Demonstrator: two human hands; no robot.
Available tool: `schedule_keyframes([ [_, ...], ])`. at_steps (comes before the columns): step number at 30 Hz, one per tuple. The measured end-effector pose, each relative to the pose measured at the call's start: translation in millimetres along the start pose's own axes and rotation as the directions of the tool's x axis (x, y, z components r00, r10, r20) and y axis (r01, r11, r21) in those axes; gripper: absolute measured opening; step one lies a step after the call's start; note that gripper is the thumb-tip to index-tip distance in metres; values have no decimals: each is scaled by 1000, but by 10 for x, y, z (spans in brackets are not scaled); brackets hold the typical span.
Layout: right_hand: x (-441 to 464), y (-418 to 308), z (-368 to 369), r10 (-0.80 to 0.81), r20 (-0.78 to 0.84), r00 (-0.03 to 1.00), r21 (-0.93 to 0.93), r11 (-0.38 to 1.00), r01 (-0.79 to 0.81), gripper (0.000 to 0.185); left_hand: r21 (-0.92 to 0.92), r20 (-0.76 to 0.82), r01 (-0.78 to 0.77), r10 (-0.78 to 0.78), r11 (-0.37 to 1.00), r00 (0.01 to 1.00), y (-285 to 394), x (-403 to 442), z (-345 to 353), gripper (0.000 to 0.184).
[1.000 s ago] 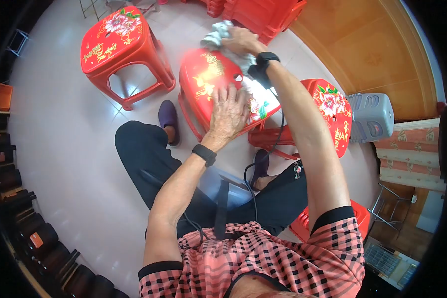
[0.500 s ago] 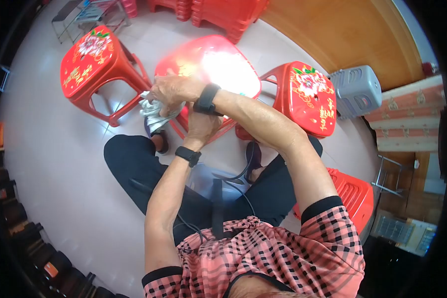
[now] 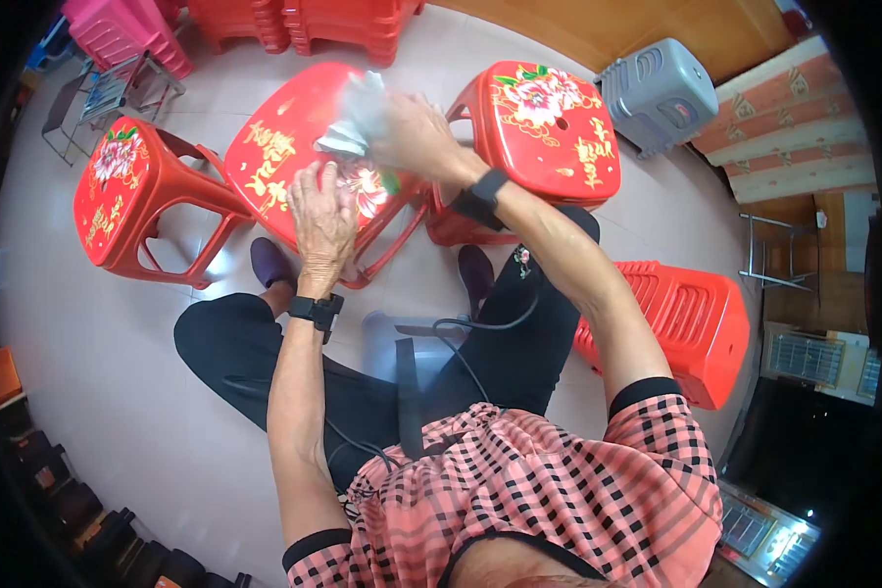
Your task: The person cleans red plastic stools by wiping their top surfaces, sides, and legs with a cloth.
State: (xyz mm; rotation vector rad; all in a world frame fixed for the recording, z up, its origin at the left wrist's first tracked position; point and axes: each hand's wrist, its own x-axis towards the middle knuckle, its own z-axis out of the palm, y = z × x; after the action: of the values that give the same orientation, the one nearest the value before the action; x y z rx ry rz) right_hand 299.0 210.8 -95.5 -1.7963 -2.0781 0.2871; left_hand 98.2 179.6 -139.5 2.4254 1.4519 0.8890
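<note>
In front of my legs stands a red plastic stool (image 3: 286,110) with a flower print and gold characters on its seat. My left hand (image 3: 323,220) lies at the near edge of that seat, fingers stretched out, with nothing seen in it. A pale cloth (image 3: 355,120), smeared by motion, is in my right hand (image 3: 410,137) at the seat's right side. The fingers of the right hand are blurred but closed round the cloth. Part of the seat's print is hidden by the hands and cloth.
Matching red stools stand at left (image 3: 118,186) and right (image 3: 549,127). A grey stool (image 3: 661,93) lies by the wooden panel. Another red stool (image 3: 681,323) lies on its side near my right leg. Red stacked stools (image 3: 348,24) and a pink stool (image 3: 127,34) are at the back.
My right hand has swung right with the cloth, away from the stool's left edge. My left hand, earlier under the right forearm, now lies on the seat. The view has shifted.
</note>
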Motion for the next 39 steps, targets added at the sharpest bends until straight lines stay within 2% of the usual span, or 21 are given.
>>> schedule_keyframes([
  [2,-332,-108,-54,77,-78,994,-35,996,-80,56,-6,-8,4,-4,1000,1000,4,-11,-4,44],
  [3,-488,-98,20,31,-96,995,-49,998,-36,58,-11,-15,2,-2,1000,1000,9,4,-3,43],
  [4,-580,-130,55,104,18,994,-12,995,-104,62,-21,-22,-12,11,1000,1000,6,14,11,43],
  [6,-851,-261,101,-37,-265,963,42,998,50,65,-35,-35,-36,35,999,999,-36,-1,30,44],
  [7,-938,-304,134,-32,-269,963,46,998,46,65,-15,-22,-61,61,998,998,-61,0,-4,47],
  [10,-1154,-307,215,-17,-299,954,122,991,56,67,183,-184,49,-14,982,983,-15,-42,-147,54],
  [11,-1226,-273,250,-15,-322,947,192,978,81,69,187,-211,172,-132,967,969,-39,-107,-176,58],
  [12,-1288,-243,320,-15,-345,939,264,958,112,72,139,-187,271,-244,952,952,-33,-165,-238,59],
  [14,-1392,-203,572,95,-355,930,345,938,36,76,56,-130,465,-456,883,881,-23,-268,-369,63],
  [15,-1435,-230,655,168,-345,924,420,908,-9,77,-180,-74,506,-524,844,848,-116,-359,-335,62],
  [17,-1433,-194,713,261,-230,938,566,819,-90,79,-604,90,524,-601,601,794,-441,-524,-116,62],
  [20,-1421,-179,614,262,-170,950,569,813,-122,75,-521,80,552,-606,651,791,-576,-555,-1,61],
  [24,-1362,-88,830,260,-118,958,576,804,-147,69,-569,113,556,-613,606,782,-392,-263,-8,55],
  [25,-1342,-85,916,262,-97,960,568,807,-162,69,-546,76,489,-541,680,837,-475,-194,51,51],
  [30,-1369,-206,1005,156,-96,983,616,785,-65,63,-631,191,499,-504,594,842,-381,160,262,46],
  [31,-1384,-249,927,182,27,983,609,776,-160,60,-663,216,494,-488,562,846,-302,220,305,47],
  [32,-1389,-286,866,181,43,983,613,772,-169,60,-692,240,490,-471,530,849,-255,276,350,47],
  [33,-1393,-315,807,178,59,982,616,768,-176,59,-644,216,445,-410,622,886,-262,332,423,46],
  [34,-1390,-334,762,173,75,982,617,766,-182,59,-684,208,429,-406,590,890,-157,401,476,44],
  [38,-1351,-332,718,226,75,971,701,681,-213,54,-629,40,234,-269,741,962,32,725,931,36],
  [39,-1338,-282,780,254,85,963,734,638,-233,52,-655,52,229,-259,720,964,116,820,1004,33],
])
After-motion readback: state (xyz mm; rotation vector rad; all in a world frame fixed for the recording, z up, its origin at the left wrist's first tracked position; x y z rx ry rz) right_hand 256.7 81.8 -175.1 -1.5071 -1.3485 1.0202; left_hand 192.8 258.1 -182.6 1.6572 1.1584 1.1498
